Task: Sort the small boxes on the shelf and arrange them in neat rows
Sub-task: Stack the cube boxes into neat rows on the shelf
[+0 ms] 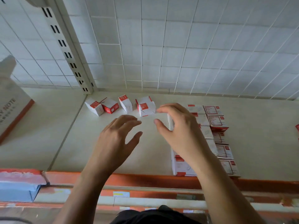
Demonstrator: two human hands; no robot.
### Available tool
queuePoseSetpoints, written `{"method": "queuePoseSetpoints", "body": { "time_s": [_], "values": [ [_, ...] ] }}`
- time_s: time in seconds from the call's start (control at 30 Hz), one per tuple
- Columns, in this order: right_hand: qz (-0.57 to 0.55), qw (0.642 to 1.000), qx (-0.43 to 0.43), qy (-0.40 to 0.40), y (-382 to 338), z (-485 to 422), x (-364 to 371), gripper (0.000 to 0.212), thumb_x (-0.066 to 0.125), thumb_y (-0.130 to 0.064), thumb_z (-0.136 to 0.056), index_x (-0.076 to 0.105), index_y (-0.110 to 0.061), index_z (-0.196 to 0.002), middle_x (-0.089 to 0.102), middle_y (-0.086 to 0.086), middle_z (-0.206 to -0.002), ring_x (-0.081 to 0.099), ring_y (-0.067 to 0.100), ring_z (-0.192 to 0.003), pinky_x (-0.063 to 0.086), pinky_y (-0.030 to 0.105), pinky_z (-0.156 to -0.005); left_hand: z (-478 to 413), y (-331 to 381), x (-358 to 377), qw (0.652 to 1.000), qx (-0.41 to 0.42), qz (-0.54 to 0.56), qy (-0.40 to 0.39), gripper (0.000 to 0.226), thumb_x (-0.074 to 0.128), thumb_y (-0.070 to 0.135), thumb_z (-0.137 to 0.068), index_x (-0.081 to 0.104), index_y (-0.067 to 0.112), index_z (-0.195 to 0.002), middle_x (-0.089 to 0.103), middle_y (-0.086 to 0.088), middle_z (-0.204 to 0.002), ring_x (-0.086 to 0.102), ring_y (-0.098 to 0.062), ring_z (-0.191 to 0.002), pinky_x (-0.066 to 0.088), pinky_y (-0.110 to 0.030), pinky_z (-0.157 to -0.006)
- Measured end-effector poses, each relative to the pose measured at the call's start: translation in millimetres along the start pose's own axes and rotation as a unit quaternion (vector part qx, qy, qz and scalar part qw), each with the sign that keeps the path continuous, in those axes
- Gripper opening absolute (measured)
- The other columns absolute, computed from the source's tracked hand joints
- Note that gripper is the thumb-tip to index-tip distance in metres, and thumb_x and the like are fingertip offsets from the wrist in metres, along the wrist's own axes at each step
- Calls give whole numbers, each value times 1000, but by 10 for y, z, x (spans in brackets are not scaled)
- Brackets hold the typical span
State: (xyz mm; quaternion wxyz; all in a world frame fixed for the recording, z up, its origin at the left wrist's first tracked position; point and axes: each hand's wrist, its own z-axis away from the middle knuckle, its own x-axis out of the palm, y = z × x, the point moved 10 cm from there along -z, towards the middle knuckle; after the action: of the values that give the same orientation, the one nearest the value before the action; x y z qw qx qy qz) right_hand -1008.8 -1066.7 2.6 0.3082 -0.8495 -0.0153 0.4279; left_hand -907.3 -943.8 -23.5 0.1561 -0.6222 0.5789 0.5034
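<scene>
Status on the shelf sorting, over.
Left hand open, hovering empty. Right hand curled at a white box, grip unclear. Loose boxes at back unsorted; neat rows at right. Nothing in the way.

**Soft Cool Light, Smeared Fingertips**

Bright, cool, diffuse light fills the scene, so the left hand (113, 139) and right hand (178, 133) cast only faint, soft-edged shadows on the pale shelf (68, 143) beneath them. The white box (170, 123) pinched by the right hand washes out and blurs, as do that hand's fingertips (161, 109). The loose boxes (126, 104) beyond the left hand look fairly crisp. Above the hands, the tiled wall (178, 46) bows with wide-angle distortion. Below the wrists the picture turns soft.
</scene>
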Motion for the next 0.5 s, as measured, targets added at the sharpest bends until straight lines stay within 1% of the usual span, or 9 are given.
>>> {"method": "queuePoseSetpoints", "body": {
  "time_s": [0.1, 0.2, 0.27, 0.33, 0.43, 0.5],
  "values": [
    [4, 999, 16, 39, -70, -165, 189, 22, 73, -18, -83, 68, -10, -103, 67, 2, -105, 63, 21, -97, 50, 28, -85, -74, -221, -126, 1000, -10, -10, 8, 26, 70, 27, -85, 69, 19, -110, 65, 5, -113, 64, -17, -96, 51, -29, -72],
    [29, 997, 65, 44, -51, -282, 403, 26, 76, -17, -80, 68, -9, -103, 65, 4, -106, 62, 26, -96, 47, 29, -82, -181, -393, -194, 1000, -8, -11, 9, 27, 69, 26, -86, 67, 19, -112, 63, 4, -116, 64, -20, -96, 54, -33, -69],
    [45, 993, 103, 45, 19, -330, 514, 34, 79, -21, -78, 67, -9, -108, 64, 6, -110, 60, 28, -98, 46, 30, -82, -268, -474, -189, 1000, 0, -11, 10, 28, 69, 24, -86, 66, 18, -113, 63, 2, -116, 63, -23, -96, 53, -33, -68],
    [53, 989, 126, 54, 54, -379, 589, 38, 79, -27, -79, 67, -8, -110, 63, 9, -112, 60, 31, -99, 47, 34, -84, -357, -545, -168, 1000, 6, -3, 10, 28, 69, 23, -86, 66, 17, -113, 62, 2, -116, 63, -23, -95, 51, -32, -68],
    [73, 982, 173, 36, 111, -446, 737, 45, 73, -39, -85, 64, -8, -116, 60, 13, -116, 57, 33, -102, 45, 36, -87, -477, -623, -123, 1000, 17, -3, 9, 31, 69, 20, -84, 65, 16, -115, 61, 0, -116, 62, -25, -93, 48, -32, -68],
    [95, 973, 207, 21, 147, -464, 824, 46, 69, -43, -87, 62, -10, -118, 58, 13, -115, 57, 32, -101, 45, 35, -82, -546, -676, -84, 1000, 22, -2, 5, 34, 70, 20, -83, 65, 15, -116, 60, -2, -116, 60, -27, -96, 50, -35, -71]
  ]
}}
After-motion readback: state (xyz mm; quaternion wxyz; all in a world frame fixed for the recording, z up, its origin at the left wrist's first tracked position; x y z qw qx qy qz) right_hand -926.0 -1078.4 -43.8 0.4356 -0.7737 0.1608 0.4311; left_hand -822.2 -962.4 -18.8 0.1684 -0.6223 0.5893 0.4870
